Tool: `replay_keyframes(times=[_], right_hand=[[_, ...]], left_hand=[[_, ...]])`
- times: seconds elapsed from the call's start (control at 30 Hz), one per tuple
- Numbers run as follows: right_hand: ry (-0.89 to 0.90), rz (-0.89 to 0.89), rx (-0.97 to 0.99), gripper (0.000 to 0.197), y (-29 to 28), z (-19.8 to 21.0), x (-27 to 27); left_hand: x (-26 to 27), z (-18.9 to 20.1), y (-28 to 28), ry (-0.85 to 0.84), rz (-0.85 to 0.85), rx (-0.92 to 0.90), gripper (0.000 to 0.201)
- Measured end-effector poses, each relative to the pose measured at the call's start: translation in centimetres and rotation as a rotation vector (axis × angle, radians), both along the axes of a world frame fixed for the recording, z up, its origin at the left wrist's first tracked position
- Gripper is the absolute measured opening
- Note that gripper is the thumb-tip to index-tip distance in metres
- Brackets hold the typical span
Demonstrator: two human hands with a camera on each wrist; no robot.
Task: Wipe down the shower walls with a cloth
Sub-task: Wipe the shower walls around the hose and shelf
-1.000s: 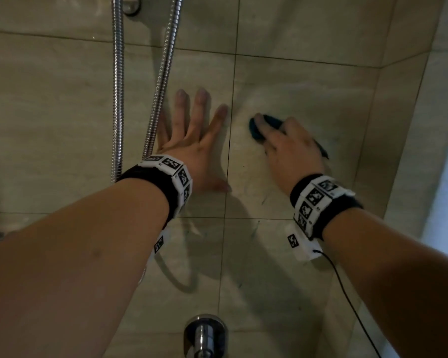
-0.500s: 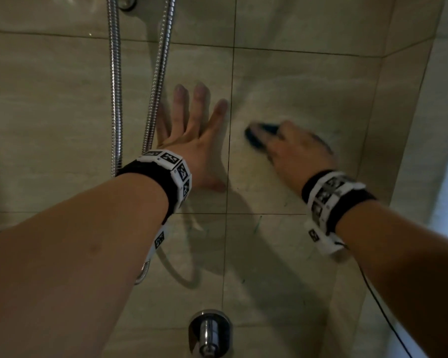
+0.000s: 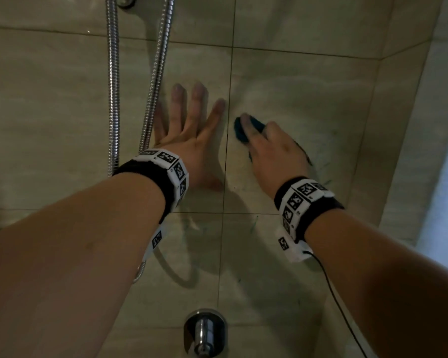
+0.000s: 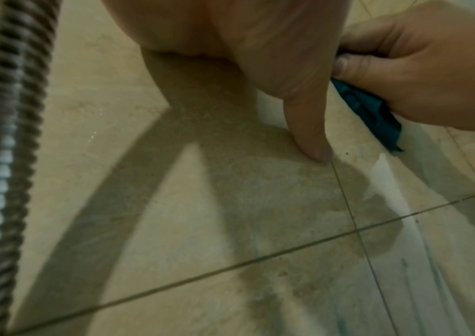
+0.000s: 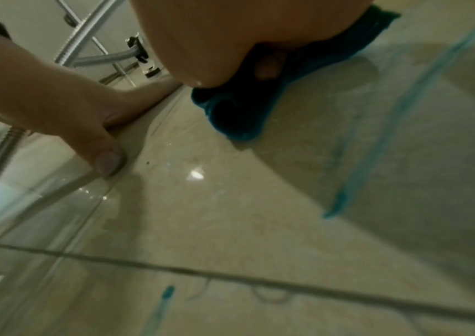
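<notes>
My left hand (image 3: pixel 192 125) lies flat on the beige tiled shower wall (image 3: pixel 308 94), fingers spread and straight, just right of the hose. My right hand (image 3: pixel 272 148) grips a dark teal cloth (image 3: pixel 239 129) and presses it against the wall beside the vertical grout line. It sits close to my left forefinger. In the left wrist view my left thumb (image 4: pixel 308 127) rests on the tile and the cloth (image 4: pixel 368 111) sticks out under the right hand (image 4: pixel 431 68). The right wrist view shows the cloth (image 5: pixel 239 116) bunched under my palm. Most of the cloth is hidden by the hand.
A metal shower hose (image 3: pixel 157 73) and a second hose or rail (image 3: pixel 113 86) hang left of my left hand. A chrome tap (image 3: pixel 204 332) juts out below. The side wall (image 3: pixel 404 151) meets the tiles at the right. Teal streaks (image 5: pixel 374 136) mark the wet tile.
My right hand has rubbed the cloth over the tile, swinging a little right and then back left toward the grout line. My left hand has stayed flat in place.
</notes>
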State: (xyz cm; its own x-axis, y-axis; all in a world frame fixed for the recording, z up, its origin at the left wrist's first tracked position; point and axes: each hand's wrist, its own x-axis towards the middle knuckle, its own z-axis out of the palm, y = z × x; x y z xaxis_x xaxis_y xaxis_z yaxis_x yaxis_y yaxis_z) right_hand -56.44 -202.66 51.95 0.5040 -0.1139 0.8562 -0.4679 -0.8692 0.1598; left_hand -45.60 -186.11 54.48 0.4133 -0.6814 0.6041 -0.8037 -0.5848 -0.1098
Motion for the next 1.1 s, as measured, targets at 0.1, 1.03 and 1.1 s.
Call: replay_keyframes(times=[0.1, 1.03, 1.1], right_hand=[[0.079, 0.035, 0.004, 0.062, -1.0, 0.4, -0.7], [0.043, 0.133, 0.269, 0.067, 2.1, -5.4, -0.4], [0.063, 0.145, 0.268, 0.063, 1.3, -4.9, -1.7]], left_hand=[[0.0, 0.1, 0.2, 0.008, -0.002, 0.009, 0.161], [-0.6, -0.1, -0.2, -0.016, 0.031, -0.025, 0.160], [-0.4, -0.1, 0.0, -0.030, 0.037, -0.018, 0.161]])
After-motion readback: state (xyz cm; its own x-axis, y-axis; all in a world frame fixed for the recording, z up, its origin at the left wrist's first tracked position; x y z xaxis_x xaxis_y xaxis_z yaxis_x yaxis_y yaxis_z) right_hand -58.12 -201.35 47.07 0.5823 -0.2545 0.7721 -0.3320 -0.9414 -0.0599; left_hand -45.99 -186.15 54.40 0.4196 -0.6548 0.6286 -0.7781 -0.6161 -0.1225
